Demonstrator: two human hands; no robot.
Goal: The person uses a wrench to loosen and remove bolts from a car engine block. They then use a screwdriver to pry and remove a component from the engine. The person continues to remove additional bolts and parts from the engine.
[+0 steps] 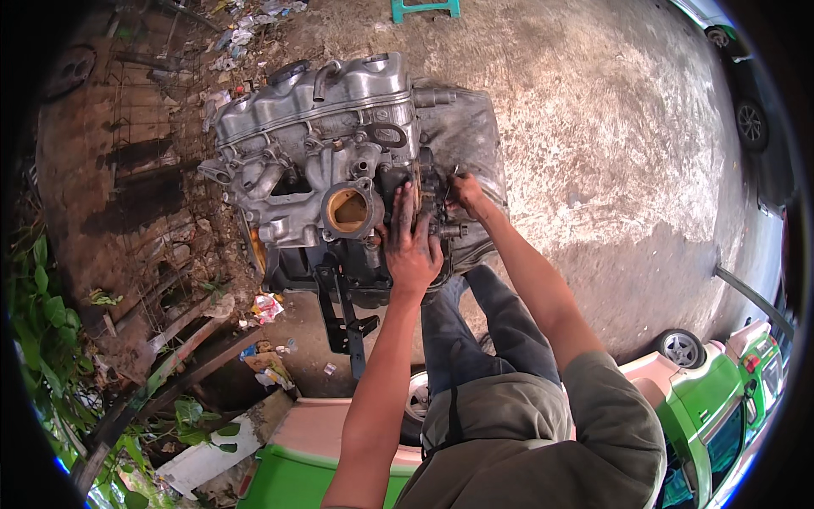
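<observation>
A: Where is the engine (343, 159)?

B: Right in front of the person, above the concrete floor (585, 144). Its silver cover (314, 100) is on the far side.

A: And the left hand (413, 254)?

B: Laid on the engine's near side, just right of the round port (349, 222), back up, fingers stretched out and a little parted, dark with grime.

A: The right hand (465, 197)?

B: At the engine's right end, fingers curled in narrow near small metal parts. I can't tell whether it grips one.

A: What else is around?

B: A black bracket (333, 301) juts from the engine's near side. Beyond the engine is a green stool (426, 10); well off to its left, plants (52, 310). A green and pink car (708, 399) is to its near right.
</observation>
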